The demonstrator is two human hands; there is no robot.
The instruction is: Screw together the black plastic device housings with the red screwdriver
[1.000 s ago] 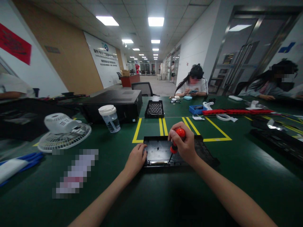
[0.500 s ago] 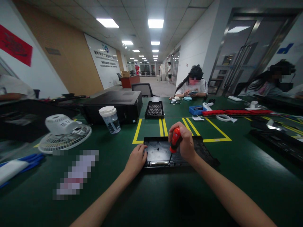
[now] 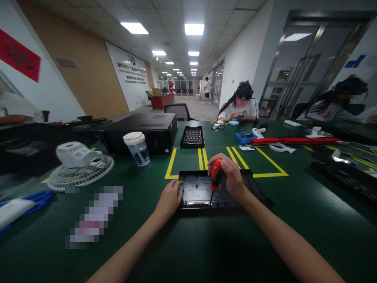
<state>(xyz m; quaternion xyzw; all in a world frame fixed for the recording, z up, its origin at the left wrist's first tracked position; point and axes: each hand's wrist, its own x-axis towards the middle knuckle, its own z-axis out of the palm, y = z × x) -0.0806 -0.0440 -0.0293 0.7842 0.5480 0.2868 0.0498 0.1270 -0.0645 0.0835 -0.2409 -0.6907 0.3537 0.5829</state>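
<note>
A flat black plastic panel [image 3: 196,188] lies on the green table in front of me. My right hand [image 3: 231,177] grips a red-handled screwdriver [image 3: 216,173], held nearly upright with its tip on the panel near the front edge. My left hand [image 3: 171,198] presses on the panel's left front corner, fingers curled over its edge.
A white fan [image 3: 79,165] lies at the left, beside a lidded plastic cup [image 3: 137,148] and a black computer case [image 3: 141,131]. A black tray of small parts [image 3: 192,136] and a blue box [image 3: 245,136] sit beyond yellow tape lines. Two people sit at the far right side.
My right hand has shifted its grip, turning the red handle; the round top that showed above my fingers is now mostly wrapped. The left hand and the panel stay put.
</note>
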